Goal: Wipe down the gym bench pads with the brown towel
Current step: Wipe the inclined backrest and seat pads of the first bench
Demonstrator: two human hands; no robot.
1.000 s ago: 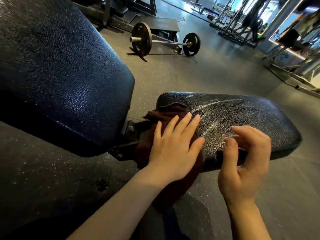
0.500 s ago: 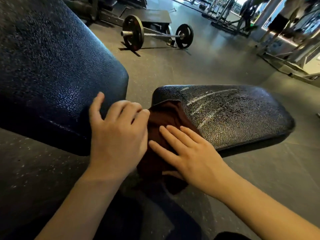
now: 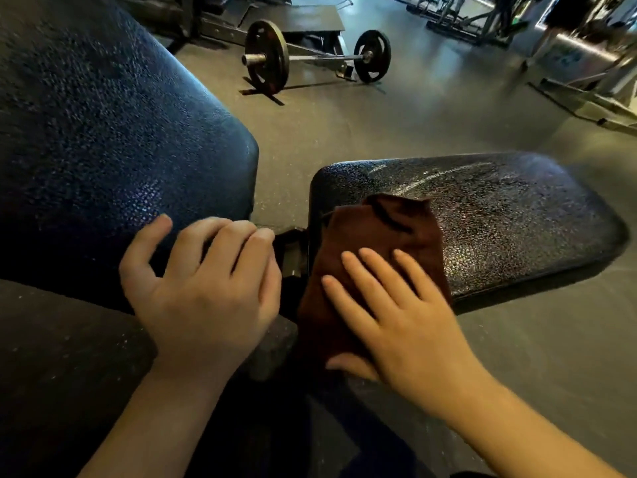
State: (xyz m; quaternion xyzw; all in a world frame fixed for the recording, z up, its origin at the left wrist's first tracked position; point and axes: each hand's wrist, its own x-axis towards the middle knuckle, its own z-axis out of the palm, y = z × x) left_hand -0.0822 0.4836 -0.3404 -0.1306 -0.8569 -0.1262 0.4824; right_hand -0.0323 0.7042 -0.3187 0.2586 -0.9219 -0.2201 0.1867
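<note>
Head view looks down on the seat pad (image 3: 499, 219), and everything else can be placed from it. Lying over the seat pad's near left end, the brown towel (image 3: 379, 236) is spread partly flat on top and partly draped down over the near edge, probably so one stroke covers both the top surface and the rim. Streaks glint on the pad top beyond the towel, which suggests moisture on that part, while the far right end looks duller.

On the towel, the right hand (image 3: 389, 319) lies palm down with fingers straight and slightly spread, pointing away from the person; it presses the cloth flat against the pad rather than gripping it, and its thumb sits under the overhanging cloth at the pad's near edge. This flat pose suits pushing the towel along the surface.

Left of the seat pad, across the hinge gap, the left hand (image 3: 203, 288) rests on the lower edge of the tilted back pad (image 3: 103, 132), fingers loosely curled over it and holding nothing, likely as a brace.

Beyond the seat pad, a barbell (image 3: 310, 58) sits on the floor.
</note>
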